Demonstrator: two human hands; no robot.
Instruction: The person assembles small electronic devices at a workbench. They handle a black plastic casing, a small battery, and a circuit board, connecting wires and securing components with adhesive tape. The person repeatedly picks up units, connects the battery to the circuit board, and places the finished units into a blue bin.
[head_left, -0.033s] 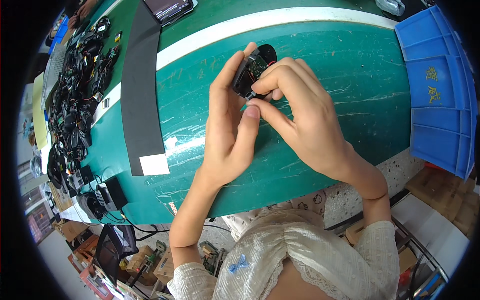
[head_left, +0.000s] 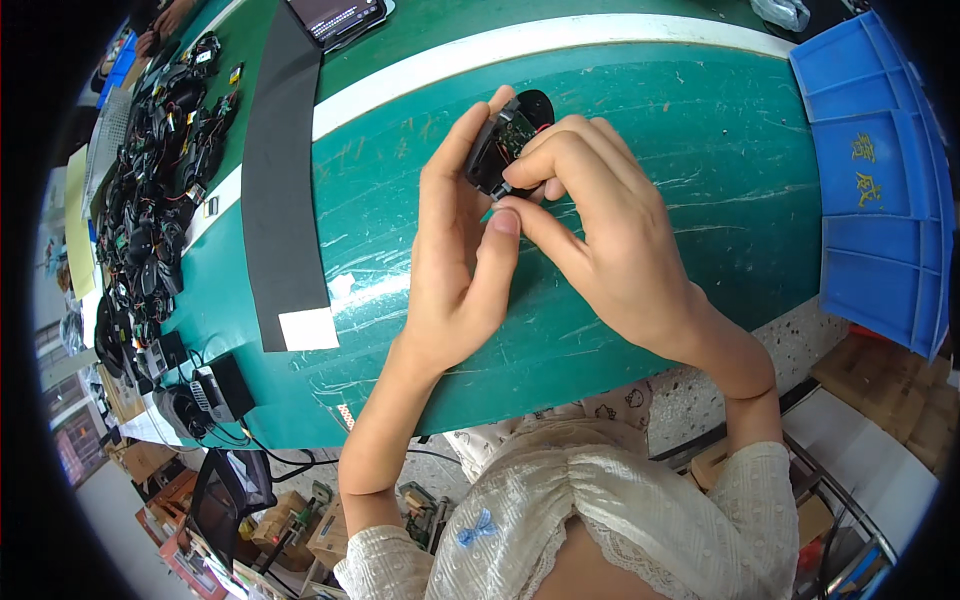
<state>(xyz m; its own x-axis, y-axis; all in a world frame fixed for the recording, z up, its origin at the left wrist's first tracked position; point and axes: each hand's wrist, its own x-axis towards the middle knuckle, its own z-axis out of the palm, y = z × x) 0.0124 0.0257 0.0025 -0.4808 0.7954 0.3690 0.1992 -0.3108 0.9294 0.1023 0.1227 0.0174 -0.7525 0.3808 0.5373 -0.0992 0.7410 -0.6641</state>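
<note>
Above the green tabletop I hold a small black plastic housing (head_left: 485, 166) with a green circuit board (head_left: 516, 132) inside. It is tilted, and a round black part (head_left: 536, 104) and a bit of red wire show at its far end. My left hand (head_left: 455, 240) is wrapped round the housing from the left, its thumb near the lower end. The thumb and index finger of my right hand (head_left: 605, 220) pinch at the lower right edge of the housing. Whatever small part sits between those fingertips is hidden.
A heap of black wired devices (head_left: 150, 210) lies along the left, near a black strip (head_left: 283, 180) and a black box (head_left: 230, 385). A screen device (head_left: 335, 18) stands at the far edge. Blue plastic bins (head_left: 870, 170) line the right. Another person's hand (head_left: 172, 18) shows at the upper left.
</note>
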